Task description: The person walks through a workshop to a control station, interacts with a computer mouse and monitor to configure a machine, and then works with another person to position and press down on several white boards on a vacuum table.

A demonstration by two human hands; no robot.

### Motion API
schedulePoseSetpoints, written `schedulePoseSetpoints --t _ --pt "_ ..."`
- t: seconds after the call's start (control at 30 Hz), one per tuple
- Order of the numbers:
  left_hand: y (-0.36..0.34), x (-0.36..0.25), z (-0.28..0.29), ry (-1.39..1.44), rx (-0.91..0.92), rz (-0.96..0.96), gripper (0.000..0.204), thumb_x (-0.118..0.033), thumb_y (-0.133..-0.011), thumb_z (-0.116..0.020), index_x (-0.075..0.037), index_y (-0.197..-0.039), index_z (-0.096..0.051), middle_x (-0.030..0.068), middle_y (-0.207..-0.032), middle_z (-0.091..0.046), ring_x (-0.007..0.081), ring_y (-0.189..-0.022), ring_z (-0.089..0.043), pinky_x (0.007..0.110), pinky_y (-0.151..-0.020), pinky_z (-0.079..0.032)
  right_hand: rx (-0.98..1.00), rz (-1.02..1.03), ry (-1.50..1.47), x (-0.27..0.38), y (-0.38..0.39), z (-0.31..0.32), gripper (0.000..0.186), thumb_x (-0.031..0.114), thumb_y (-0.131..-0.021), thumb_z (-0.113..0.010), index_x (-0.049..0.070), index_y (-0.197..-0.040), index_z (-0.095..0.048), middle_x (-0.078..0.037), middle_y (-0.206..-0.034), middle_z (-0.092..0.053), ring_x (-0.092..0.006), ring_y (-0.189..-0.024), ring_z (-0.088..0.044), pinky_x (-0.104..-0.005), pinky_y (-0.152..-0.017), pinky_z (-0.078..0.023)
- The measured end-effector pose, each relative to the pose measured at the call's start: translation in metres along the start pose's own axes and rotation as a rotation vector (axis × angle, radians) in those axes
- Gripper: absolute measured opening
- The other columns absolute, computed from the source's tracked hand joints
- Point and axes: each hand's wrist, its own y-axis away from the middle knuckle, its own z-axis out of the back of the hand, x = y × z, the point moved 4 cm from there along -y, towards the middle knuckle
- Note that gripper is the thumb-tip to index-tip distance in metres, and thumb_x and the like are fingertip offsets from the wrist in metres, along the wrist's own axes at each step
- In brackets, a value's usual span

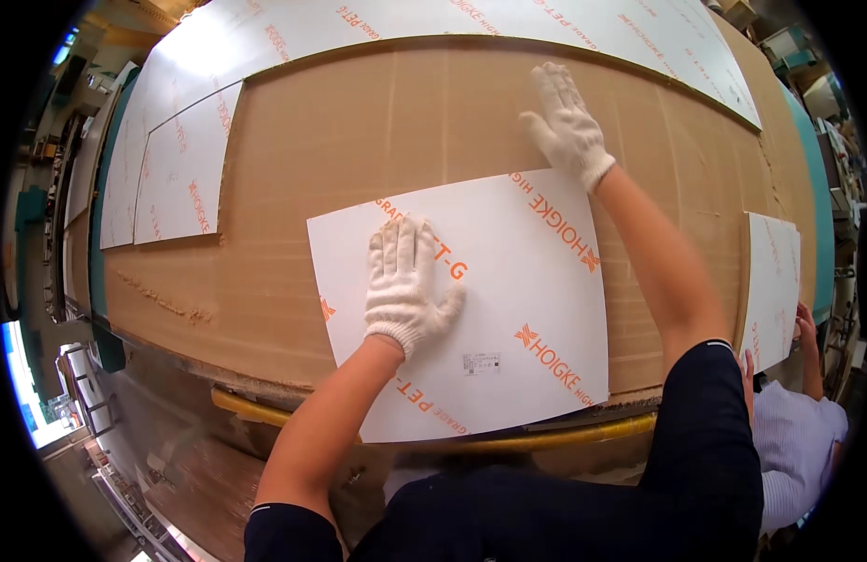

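A white plastic sheet (pixel 508 309) with orange lettering lies on the brown cardboard-covered table (pixel 358 140), its near edge overhanging the table's front. My left hand (pixel 407 281), in a white knit glove, presses flat on the sheet's left half with fingers spread. My right hand (pixel 566 126), also gloved, rests flat at the sheet's far right corner, mostly on the cardboard just beyond the edge. Neither hand grips anything.
More white sheets lie around: a small one (pixel 185 169) at the left, a long one (pixel 452 23) across the back, another (pixel 770 281) at the right edge. A yellow rail (pixel 546 436) runs under the table front. Another person's hand (pixel 808 328) and striped sleeve show at right.
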Motion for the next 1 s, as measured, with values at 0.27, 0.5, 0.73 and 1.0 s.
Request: schedulePoseSetpoints --t 0.27,0.5,0.73,1.0 --pt "0.001 0.003 -0.004 -0.015 -0.024 0.027 0.083 -0.042 -0.081 -0.059 0.0 -0.147 -0.03 0.0259 -0.15 -0.029 0.041 -0.143 -0.021 0.05 -0.119 -0.013 0.392 0.236 -0.209 0.173 0.047 -0.046 0.074 0.052 -0.089 -0.053 -0.008 -0.132 -0.048 -0.027 -0.141 -0.045 -0.0386 -0.137 -0.036 -0.0451 -0.118 -0.02" --pt "0.003 0.005 -0.002 -0.016 -0.042 0.051 0.086 -0.044 -0.083 -0.057 0.0 -0.149 -0.023 0.0259 -0.153 -0.024 0.0393 -0.146 -0.014 0.048 -0.12 -0.009 0.291 0.321 -0.09 0.094 0.07 -0.014 0.065 0.039 -0.089 -0.058 -0.005 -0.136 -0.045 -0.025 -0.144 -0.043 -0.0363 -0.139 -0.035 -0.0434 -0.118 -0.022" --pt "0.002 0.002 0.0 -0.022 0.008 0.058 0.086 -0.042 -0.084 -0.057 0.002 -0.149 -0.022 0.0269 -0.154 -0.021 0.0395 -0.147 -0.011 0.048 -0.12 -0.006 0.225 -0.075 0.204 -0.038 0.129 0.069 0.06 0.034 -0.092 -0.056 -0.005 -0.136 -0.045 -0.024 -0.147 -0.039 -0.0355 -0.142 -0.03 -0.0422 -0.119 -0.02" --pt "-0.009 -0.001 -0.004 0.057 0.137 0.054 0.072 -0.041 -0.085 -0.055 -0.004 -0.143 -0.036 0.0242 -0.148 -0.034 0.0395 -0.141 -0.025 0.046 -0.118 -0.017 0.382 0.272 -0.193 0.218 0.045 -0.072 0.072 0.053 -0.093 -0.046 -0.006 -0.134 -0.047 -0.024 -0.143 -0.045 -0.0353 -0.139 -0.035 -0.0439 -0.119 -0.017"
